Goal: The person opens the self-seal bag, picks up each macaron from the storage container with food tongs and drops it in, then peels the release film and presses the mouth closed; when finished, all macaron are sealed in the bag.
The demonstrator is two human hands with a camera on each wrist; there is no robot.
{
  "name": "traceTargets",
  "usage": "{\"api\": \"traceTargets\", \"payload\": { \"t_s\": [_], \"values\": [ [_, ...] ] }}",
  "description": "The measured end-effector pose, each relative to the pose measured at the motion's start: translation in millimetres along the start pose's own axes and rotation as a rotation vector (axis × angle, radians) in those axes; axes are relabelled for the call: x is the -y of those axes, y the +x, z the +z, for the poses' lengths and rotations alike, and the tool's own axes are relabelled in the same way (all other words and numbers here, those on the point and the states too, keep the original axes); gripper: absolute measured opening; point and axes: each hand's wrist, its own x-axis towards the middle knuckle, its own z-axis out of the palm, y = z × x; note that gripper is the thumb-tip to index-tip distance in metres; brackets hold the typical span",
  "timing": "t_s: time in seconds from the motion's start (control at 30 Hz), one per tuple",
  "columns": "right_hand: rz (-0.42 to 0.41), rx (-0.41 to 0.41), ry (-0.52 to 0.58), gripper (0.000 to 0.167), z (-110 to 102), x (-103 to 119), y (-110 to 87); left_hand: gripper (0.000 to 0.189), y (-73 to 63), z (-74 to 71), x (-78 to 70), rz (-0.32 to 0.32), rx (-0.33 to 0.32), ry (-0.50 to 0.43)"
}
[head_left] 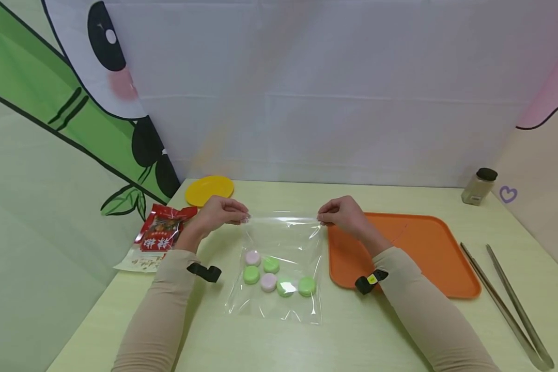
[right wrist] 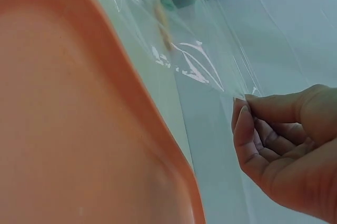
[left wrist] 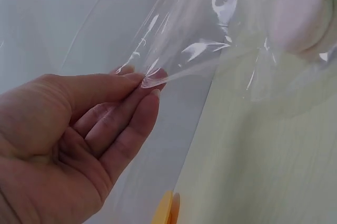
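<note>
A clear plastic zip bag (head_left: 279, 305) hangs or lies in front of me, its top edge stretched between my two hands. Several round, pale green (head_left: 307, 286) and pale purple pieces (head_left: 268, 282), macaron-like, are inside it. My left hand (head_left: 218, 213) pinches the bag's top left corner between thumb and fingers; the left wrist view shows this grip closely. At the top right corner my right hand (head_left: 344, 214) pinches the film the same way, thumb against fingertip in the right wrist view. Whether the bag's bottom touches the table cannot be told.
Right of the bag lies an orange tray (head_left: 418, 248), partly under my right forearm. Metal tongs (head_left: 511, 305) lie beyond it, and a dark-lidded jar (head_left: 480, 187) stands at the back right. At the left are a yellow plate (head_left: 209, 189) and a red food packet (head_left: 160, 232).
</note>
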Motion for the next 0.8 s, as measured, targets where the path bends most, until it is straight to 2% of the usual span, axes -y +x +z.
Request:
{"api": "traceTargets", "payload": {
  "t_s": [0.17,0.23,0.3,0.4,0.47,0.53,0.63,0.73,0.8],
  "values": [
    [0.002,-0.017,0.027,0.019,-1,0,0.5,0.033,1.2,0.4,1.2,0.027,-0.018,-0.037],
    [-0.007,-0.024,0.025,0.022,-1,0,0.0,0.034,1.3,1.7,0.7,0.034,-0.056,0.004],
    [-0.024,-0.038,-0.017,0.025,-1,-1,-0.8,0.033,0.3,3.9,-1.7,0.054,-0.119,0.094],
    [-0.075,-0.049,-0.162,0.029,-2,0,-4.8,0.031,-4.8,10.2,-13.5,0.107,-0.203,0.249],
    [-0.113,-0.025,-0.275,0.032,-2,2,-7.7,0.031,-8.5,15.4,-23.1,0.155,-0.192,0.34],
    [-0.15,0.021,-0.371,0.038,-2,6,-11.4,0.034,-11.2,21.1,-30.8,0.203,-0.117,0.408],
    [-0.185,0.115,-0.487,0.049,-1,10,-17.3,0.049,-14.1,32.0,-33.1,0.228,0.078,0.522],
    [-0.201,0.24,-0.655,0.066,3,6,-25.7,0.08,-17.8,46.9,-28.0,0.182,0.313,0.619],
    [-0.206,0.361,-0.773,0.08,7,3,-32.2,0.099,-20.6,57.9,-25.4,0.128,0.431,0.655]
  ]
}}
